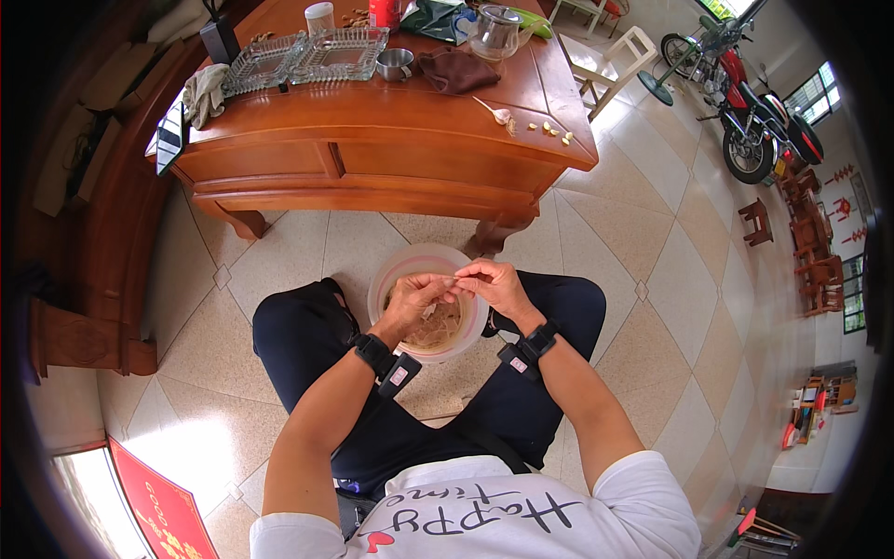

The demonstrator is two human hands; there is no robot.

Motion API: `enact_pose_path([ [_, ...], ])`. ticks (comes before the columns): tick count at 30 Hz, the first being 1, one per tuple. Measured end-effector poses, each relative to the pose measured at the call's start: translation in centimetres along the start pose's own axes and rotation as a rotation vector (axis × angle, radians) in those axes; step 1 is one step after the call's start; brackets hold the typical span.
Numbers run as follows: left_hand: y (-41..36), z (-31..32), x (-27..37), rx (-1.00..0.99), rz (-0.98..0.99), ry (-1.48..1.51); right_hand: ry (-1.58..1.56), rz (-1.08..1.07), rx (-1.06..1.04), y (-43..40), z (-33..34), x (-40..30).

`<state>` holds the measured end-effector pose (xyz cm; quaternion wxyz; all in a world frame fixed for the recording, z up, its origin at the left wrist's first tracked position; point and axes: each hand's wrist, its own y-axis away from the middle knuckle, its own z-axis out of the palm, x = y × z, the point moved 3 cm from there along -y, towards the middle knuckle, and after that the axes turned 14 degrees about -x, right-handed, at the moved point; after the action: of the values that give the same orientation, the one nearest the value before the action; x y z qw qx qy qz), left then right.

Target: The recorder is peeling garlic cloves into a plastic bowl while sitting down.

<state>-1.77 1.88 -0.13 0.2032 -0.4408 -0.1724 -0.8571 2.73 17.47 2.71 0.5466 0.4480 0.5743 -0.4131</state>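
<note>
My left hand [415,297] and my right hand [494,285] meet fingertip to fingertip above a pale plastic bin [380,271] on the floor between my knees. Pinched between them is a small piece, mostly hidden by the fingers; it may be a garlic clove. Thin papery scraps [441,327] lie inside the bin. On the wooden table's near right corner, several peeled garlic cloves [550,129] rest in a loose group. A garlic bulb [501,116] with stalk and roots lies just left of them.
The wooden table [419,112] carries glass trays [339,56], a metal cup [395,64], a brown cloth [457,70] and a glass teapot [496,35]. A phone [170,138] overhangs its left edge. A white chair [611,66] and a motorcycle [747,105] stand to the right.
</note>
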Motion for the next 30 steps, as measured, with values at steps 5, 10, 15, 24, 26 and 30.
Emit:
enact_pose_path([
  [5, 0.04, 0.05, 0.01, -0.037, 0.000, -0.009, 0.026, 0.016, -0.045, 0.07, -0.29, 0.47],
  [10, -0.01, 0.00, -0.08, -0.067, -0.004, -0.017, 0.024, -0.032, -0.067, 0.26, -0.20, 0.19],
  [15, -0.09, -0.23, -0.32, -0.077, -0.018, -0.047, 0.036, -0.097, -0.101, 0.33, -0.21, 0.12],
  [24, 0.04, -0.12, -0.29, -0.039, 0.028, -0.038, 0.192, -0.138, -0.086, 0.20, 0.31, -0.27],
  [26, 0.06, -0.07, -0.21, -0.028, 0.023, -0.050, 0.205, -0.144, -0.080, 0.13, 0.35, -0.10],
  [30, 0.03, -0.40, -0.75, 0.017, 0.015, -0.115, 0.248, -0.196, -0.080, -0.04, 0.69, -0.09],
])
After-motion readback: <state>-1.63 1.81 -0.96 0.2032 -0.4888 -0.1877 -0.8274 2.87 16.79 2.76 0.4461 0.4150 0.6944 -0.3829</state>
